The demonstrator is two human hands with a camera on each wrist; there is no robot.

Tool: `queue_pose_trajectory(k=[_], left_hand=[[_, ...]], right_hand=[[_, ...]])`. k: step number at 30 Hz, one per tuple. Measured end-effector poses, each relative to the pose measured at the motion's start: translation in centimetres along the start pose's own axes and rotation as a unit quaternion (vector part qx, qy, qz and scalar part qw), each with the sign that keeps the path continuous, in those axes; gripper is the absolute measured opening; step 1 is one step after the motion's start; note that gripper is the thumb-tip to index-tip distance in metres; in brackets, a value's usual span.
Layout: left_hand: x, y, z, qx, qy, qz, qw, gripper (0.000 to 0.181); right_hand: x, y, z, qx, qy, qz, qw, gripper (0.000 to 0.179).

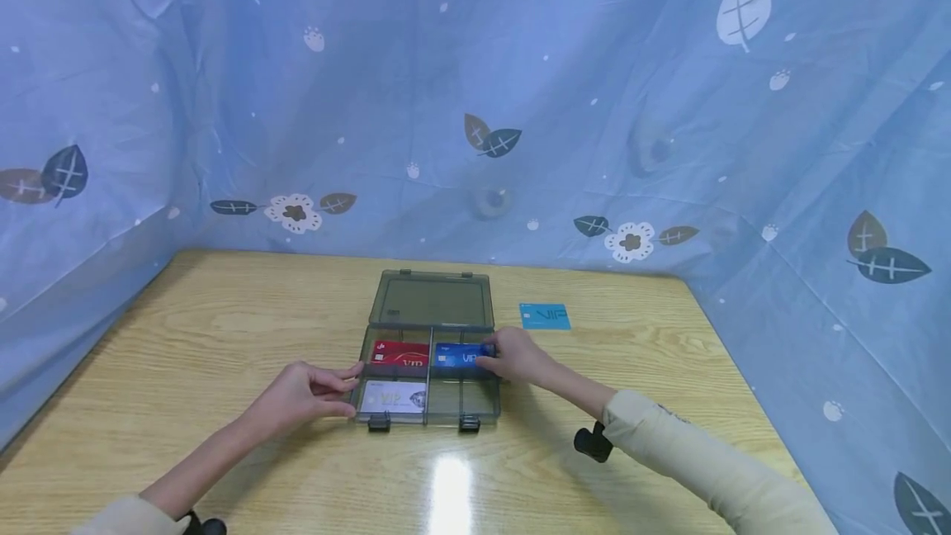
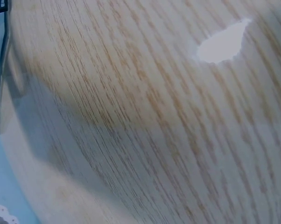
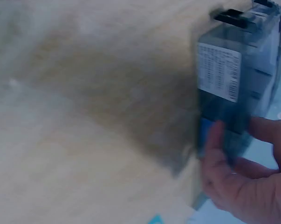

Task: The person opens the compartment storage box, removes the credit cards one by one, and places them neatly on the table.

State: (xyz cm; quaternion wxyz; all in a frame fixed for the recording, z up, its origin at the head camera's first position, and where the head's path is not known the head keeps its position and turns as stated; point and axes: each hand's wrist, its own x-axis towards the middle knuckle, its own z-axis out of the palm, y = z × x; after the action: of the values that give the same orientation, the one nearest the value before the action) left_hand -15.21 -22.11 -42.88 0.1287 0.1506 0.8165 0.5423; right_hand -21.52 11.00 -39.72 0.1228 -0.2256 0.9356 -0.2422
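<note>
A grey see-through plastic box lies with its lid folded back. My left hand holds the box's left side, the fingertips on the wall and the thumb near the front corner. Within the back right compartment is a blue VIP card; my right hand reaches over the right wall and pinches its right end. The right wrist view shows some fingers outside that wall. A red card occupies the back left compartment, and a white card the front left one.
On the wooden table, a light blue VIP card lies right of the lid. Two black latches, one being the right latch, stick out from the box's front. A leaf-patterned blue cloth hangs behind and at both sides.
</note>
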Motion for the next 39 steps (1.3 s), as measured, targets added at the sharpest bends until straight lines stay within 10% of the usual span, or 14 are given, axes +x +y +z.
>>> queue_pose_trajectory(k=[11, 30, 39], left_hand=[[0.0, 0.0, -0.1, 0.004, 0.002, -0.002, 1.0, 0.036], [0.1, -0.1, 0.0, 0.005, -0.005, 0.0, 1.0, 0.034], [0.1, -0.2, -0.1, 0.006, 0.0, 0.0, 1.0, 0.033]], right_hand=[[1.4, -2.3, -1.4, -0.068, -0.15, 0.099, 0.9814, 0.046], [1.2, -2.9, -0.8, -0.054, -0.131, 0.121, 0.9825, 0.042], [0.6, -2.6, 0.7, -0.026, -0.001, 0.116, 0.993, 0.042]])
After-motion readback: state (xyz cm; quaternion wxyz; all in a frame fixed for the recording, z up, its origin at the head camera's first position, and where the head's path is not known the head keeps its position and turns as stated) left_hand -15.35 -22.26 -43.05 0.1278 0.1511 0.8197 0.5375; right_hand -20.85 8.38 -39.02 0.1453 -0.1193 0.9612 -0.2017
